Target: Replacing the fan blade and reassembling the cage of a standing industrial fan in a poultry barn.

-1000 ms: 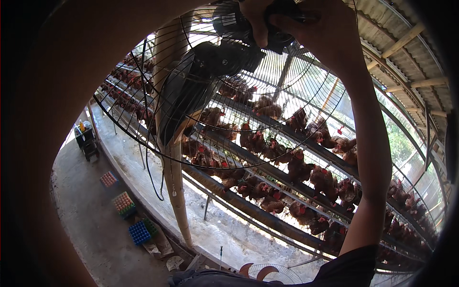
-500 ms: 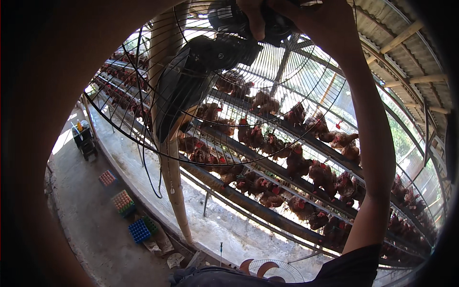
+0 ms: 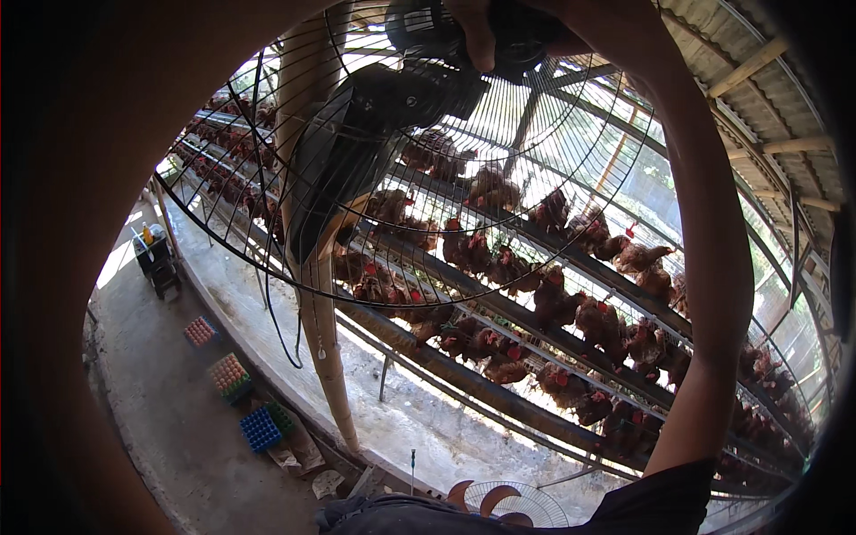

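Observation:
Overhead, a black fan with a round wire guard (image 3: pixel 401 307) hangs beside a wooden post (image 3: pixel 323 357). Its dark bracket (image 3: pixel 334 169) slants down against the post. At the top edge, the thumb of my left hand (image 3: pixel 479 40) presses on the black motor housing (image 3: pixel 517 49); its other fingers are out of sight. My right hand (image 3: pixel 602 27) reaches up to the same housing from the right, its fingers curled around the side and partly hidden. A very close, blurred arm fills the left side.
Caged brown hens (image 3: pixel 553 299) stand in long tiered rows. Stacked egg trays (image 3: pixel 230 376) and blue trays (image 3: pixel 260 430) lie on the floor, with a dark cart (image 3: pixel 158 260) beyond. Below are a screwdriver (image 3: pixel 412 468), brown fan blades (image 3: pixel 497 499) and another wire guard (image 3: pixel 539 506).
My right hand and forearm have shifted slightly to the right, the fingers now lower along the housing's side. The left thumb and the fan stay nearly in place.

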A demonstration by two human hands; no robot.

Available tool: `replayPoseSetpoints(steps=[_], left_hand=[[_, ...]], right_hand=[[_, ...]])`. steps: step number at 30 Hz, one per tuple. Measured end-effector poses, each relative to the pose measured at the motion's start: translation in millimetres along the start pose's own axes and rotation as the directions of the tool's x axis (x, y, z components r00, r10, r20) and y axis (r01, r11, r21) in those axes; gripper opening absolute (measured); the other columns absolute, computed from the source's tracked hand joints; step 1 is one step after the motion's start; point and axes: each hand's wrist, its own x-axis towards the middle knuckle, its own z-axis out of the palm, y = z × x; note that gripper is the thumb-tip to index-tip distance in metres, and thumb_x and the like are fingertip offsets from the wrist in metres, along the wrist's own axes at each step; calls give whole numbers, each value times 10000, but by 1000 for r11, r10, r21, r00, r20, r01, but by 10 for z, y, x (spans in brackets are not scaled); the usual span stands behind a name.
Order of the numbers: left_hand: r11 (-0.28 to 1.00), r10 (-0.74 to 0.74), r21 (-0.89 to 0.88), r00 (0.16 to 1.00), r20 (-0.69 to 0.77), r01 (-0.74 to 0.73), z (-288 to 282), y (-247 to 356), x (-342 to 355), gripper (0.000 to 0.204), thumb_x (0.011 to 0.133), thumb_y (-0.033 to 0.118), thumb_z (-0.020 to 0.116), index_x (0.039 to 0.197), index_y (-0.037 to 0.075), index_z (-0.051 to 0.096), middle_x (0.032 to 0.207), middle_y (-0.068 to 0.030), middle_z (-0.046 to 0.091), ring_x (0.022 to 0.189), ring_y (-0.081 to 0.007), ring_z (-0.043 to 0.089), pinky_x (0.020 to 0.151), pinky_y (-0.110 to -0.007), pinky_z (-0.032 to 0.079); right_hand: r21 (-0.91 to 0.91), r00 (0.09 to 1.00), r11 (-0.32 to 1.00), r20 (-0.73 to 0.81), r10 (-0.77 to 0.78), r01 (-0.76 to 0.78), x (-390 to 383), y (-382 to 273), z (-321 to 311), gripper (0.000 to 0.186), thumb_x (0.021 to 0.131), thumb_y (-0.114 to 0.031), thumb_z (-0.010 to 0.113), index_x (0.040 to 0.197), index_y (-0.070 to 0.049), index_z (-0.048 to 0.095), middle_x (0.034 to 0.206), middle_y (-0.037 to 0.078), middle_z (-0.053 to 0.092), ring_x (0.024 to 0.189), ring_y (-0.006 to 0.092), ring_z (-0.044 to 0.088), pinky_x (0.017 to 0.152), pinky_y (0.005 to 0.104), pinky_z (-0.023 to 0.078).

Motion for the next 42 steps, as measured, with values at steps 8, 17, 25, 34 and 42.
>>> replayPoseSetpoints(steps=[8,17,25,34,42], left_hand=[[943,-142,-319,982,-127,96,48,85,38,1486,209,1040,685,1546,451,411,1694,-158,188,1549,-497,66,1189,-806,26],[749,-342,-640,926,-158,168,13,259,75,1556,209,1062,652,1593,422,342,1719,-147,119,1560,-480,39,1192,-797,28],[884,-462,88,829,314,459,-171,643,559,1546,247,1042,678,1610,423,292,1720,-152,118,1558,-490,46,1185,-800,54],[444,-843,896,344,415,7,-313,1485,1062,1539,297,1016,712,1632,424,227,1721,-157,118,1555,-503,55,1177,-804,87],[352,-879,929,302,369,-112,-373,1458,1098,1525,314,1022,702,1633,416,233,1716,-167,124,1551,-503,69,1178,-801,97]], right_hand=[[95,989,995,145,-40,26,-68,14,-43,478,944,-303,763,707,109,710,628,197,697,515,214,707,480,292,565],[216,911,961,406,72,-172,73,14,-50,495,1066,-313,537,986,155,678,834,235,738,599,280,748,519,348,656],[304,840,894,527,130,-329,99,-49,-101,492,1098,-344,395,1261,70,604,923,239,734,638,309,757,558,355,677],[85,985,996,172,26,-41,-153,-91,-94,415,1031,-303,608,943,96,684,909,279,717,741,311,768,628,385,663],[-96,983,978,-9,-185,184,-304,59,71,394,853,-275,794,1005,83,733,995,244,743,824,319,765,697,404,597]])
